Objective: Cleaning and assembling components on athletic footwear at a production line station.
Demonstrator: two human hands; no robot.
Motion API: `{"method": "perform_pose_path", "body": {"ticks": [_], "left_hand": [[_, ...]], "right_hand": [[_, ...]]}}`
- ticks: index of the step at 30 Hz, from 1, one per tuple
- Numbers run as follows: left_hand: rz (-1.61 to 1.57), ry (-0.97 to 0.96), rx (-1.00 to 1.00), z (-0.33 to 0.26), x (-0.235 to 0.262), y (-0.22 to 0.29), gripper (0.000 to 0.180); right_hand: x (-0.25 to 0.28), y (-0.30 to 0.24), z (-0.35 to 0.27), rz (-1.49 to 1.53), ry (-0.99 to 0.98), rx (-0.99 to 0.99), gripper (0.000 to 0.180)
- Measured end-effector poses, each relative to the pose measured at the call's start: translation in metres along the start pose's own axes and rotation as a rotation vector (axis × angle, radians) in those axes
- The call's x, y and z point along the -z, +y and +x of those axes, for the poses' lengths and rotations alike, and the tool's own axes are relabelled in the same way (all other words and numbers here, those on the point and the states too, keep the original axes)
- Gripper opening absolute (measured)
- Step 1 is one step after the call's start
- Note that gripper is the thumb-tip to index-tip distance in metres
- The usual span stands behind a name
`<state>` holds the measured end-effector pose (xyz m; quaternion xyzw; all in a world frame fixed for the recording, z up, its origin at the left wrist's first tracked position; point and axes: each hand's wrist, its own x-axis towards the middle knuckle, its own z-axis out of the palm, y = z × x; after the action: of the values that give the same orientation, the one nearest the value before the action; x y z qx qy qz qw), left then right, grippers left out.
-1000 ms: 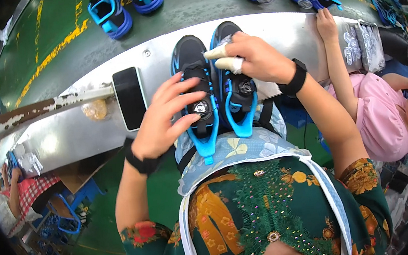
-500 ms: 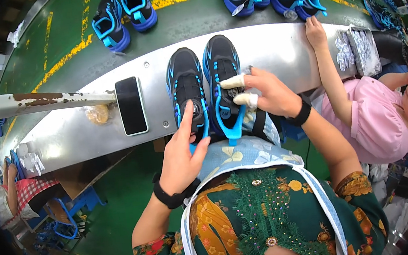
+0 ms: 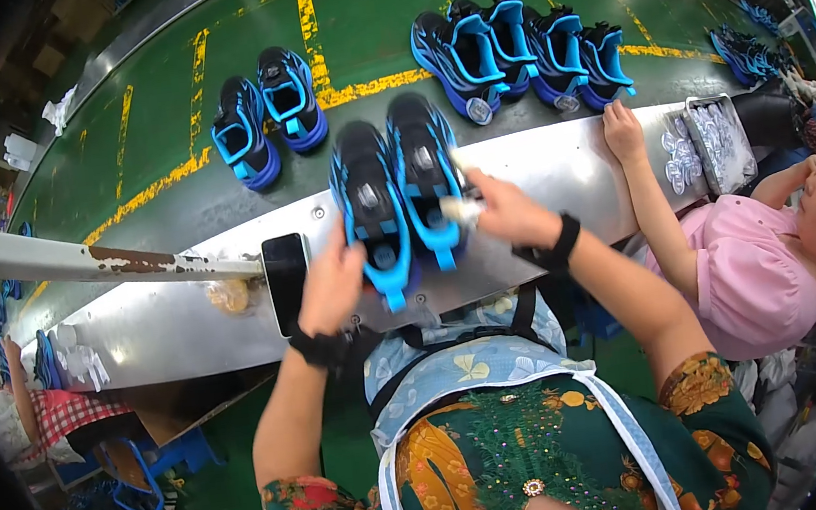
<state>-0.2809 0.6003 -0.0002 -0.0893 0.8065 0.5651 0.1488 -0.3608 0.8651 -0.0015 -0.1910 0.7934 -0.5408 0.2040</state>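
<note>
Two black sneakers with bright blue trim stand side by side in front of me, toes pointing away, over the far edge of the metal ledge. My left hand (image 3: 333,286) is closed on the outer side of the left sneaker (image 3: 368,199), most of its fingers hidden along the sole. On the other side, my right hand (image 3: 514,211) grips the right sneaker (image 3: 425,162) near its collar. White covers sit on that hand's thumb and index finger, which are slightly blurred. Both heels, with blue pull tabs, face me.
A black phone (image 3: 286,281) lies left of the sneakers, near a painted metal bar (image 3: 107,259). Beyond the ledge (image 3: 568,156), more sneakers (image 3: 285,103) stand on a green surface with yellow lines. At right, a co-worker in pink (image 3: 754,286) reaches toward sneakers beside a tray of small clear pieces (image 3: 720,144).
My left index finger has left the left sneaker's top and my right fingers the other's lacing. Both hands now hold the outer sides, and the pair has moved away from me. The view has shifted.
</note>
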Motion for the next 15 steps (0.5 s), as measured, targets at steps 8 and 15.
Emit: {"method": "perform_pose_path", "body": {"ticks": [8,15], "left_hand": [[-0.403,0.322,-0.096,0.072,0.007,-0.008,0.039],[-0.362,-0.179,0.013,0.092,-0.026,0.003,0.032]], "right_hand": [[0.046,0.008,0.06,-0.019,0.198,0.114,0.054],[0.14,0.027,0.091,-0.896,0.406,0.362,0.061]]}}
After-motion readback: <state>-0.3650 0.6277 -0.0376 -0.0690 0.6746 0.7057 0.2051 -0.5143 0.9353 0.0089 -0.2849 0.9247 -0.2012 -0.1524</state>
